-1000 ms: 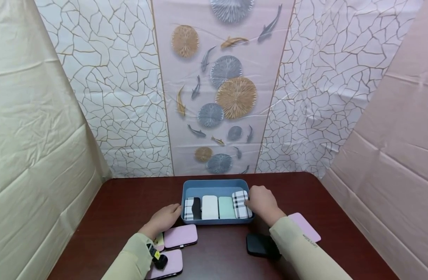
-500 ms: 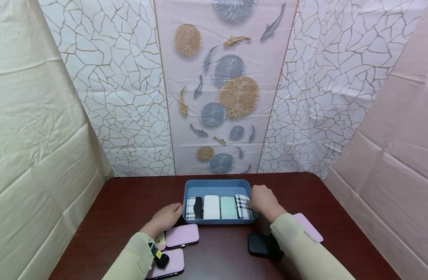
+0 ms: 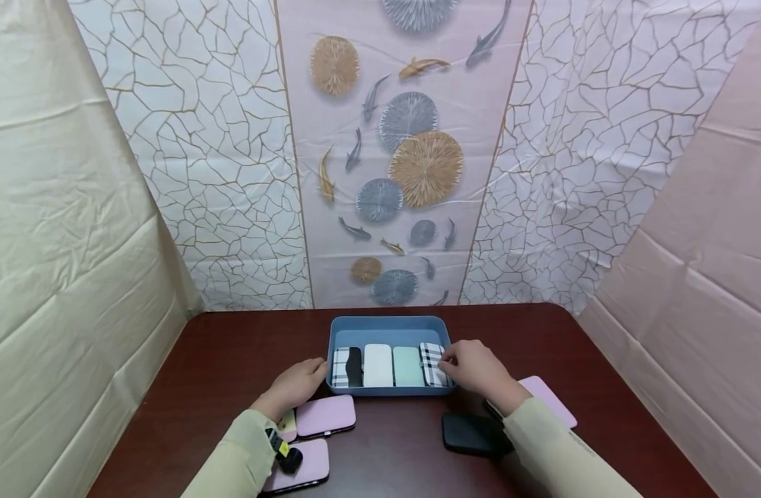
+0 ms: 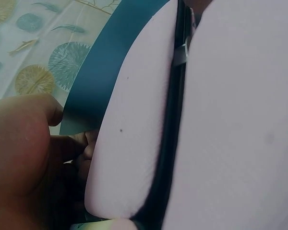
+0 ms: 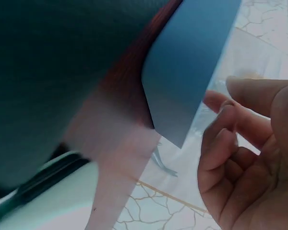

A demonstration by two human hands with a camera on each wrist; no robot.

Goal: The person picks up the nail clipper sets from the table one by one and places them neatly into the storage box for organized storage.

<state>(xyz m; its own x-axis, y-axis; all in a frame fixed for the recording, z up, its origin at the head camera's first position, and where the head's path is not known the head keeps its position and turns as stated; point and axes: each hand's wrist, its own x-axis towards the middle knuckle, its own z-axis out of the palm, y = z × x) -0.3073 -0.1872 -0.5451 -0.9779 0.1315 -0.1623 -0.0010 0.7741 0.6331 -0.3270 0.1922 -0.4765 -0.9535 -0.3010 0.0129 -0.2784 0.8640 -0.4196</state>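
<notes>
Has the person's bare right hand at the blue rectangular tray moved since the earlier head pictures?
Yes: in the head view, the bare right hand has shifted toward the wearer and slightly rightward, judged against the blue rectangular tray.

The left sleeve is pale cream with a greenish tint, creased near its left cuff (image 3: 259,422), where the left hand (image 3: 298,382) emerges bare. Across the inner side of that cuff sits a dark wrist strap (image 3: 272,438) — a yellow patch (image 3: 283,448) and a rounded black piece (image 3: 290,460) on it. Well to the cuff's right, the matching cream right sleeve (image 3: 557,446) carries a small dark marking — too small to read.
</notes>
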